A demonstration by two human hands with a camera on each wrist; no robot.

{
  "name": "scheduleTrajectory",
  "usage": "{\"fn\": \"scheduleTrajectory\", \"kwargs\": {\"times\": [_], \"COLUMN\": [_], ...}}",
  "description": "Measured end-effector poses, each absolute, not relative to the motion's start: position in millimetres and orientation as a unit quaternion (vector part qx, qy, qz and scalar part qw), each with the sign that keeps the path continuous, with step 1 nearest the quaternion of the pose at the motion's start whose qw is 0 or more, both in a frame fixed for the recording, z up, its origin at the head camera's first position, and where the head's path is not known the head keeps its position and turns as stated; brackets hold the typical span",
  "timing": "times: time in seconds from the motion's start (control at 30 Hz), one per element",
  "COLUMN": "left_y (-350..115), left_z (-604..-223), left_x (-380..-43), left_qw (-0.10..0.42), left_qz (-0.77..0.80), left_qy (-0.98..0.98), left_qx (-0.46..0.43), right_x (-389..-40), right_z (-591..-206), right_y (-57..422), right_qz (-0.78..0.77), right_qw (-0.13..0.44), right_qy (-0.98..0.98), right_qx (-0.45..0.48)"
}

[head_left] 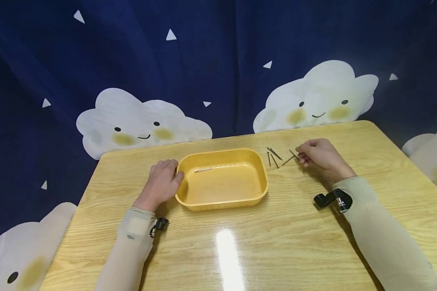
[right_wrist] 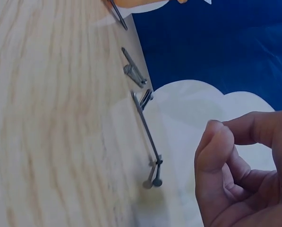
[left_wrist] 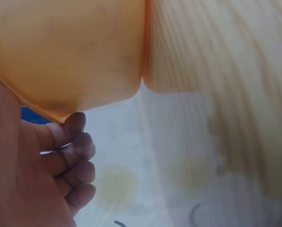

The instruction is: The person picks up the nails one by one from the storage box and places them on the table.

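Observation:
My left hand grips the left rim of a yellow plastic tray, thumb at the inner side and fingers outside. The left wrist view shows the curled fingers at the tray's edge. One thin nail lies inside the tray. My right hand is beside several dark metal nails to the right of the tray. In the right wrist view its thumb and index fingertips meet, with nothing visible between them, apart from the nearest nails.
More loose nails lie between the tray and the right hand. Everything rests on a light wooden table. Behind its far edge hangs a dark blue curtain with white clouds.

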State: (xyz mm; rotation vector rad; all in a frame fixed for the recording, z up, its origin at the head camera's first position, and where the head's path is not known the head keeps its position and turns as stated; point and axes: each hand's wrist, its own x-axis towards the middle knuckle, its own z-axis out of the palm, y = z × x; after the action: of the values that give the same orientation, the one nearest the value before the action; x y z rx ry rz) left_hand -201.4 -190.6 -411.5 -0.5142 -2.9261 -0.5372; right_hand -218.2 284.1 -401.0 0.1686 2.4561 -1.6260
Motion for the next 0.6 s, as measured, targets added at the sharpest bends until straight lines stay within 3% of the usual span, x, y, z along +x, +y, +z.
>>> {"fn": "scheduleTrajectory", "kwargs": {"times": [0.6], "left_y": [-190], "left_z": [-409], "left_x": [-202], "left_qw": [0.057], "left_qz": [-0.175], "left_qy": [-0.969], "left_qx": [-0.167], "right_x": [-220], "right_z": [-356], "right_y": [241], "right_qz": [-0.467], "right_qw": [0.061], "right_qy": [0.882], "right_qx": [0.025]}}
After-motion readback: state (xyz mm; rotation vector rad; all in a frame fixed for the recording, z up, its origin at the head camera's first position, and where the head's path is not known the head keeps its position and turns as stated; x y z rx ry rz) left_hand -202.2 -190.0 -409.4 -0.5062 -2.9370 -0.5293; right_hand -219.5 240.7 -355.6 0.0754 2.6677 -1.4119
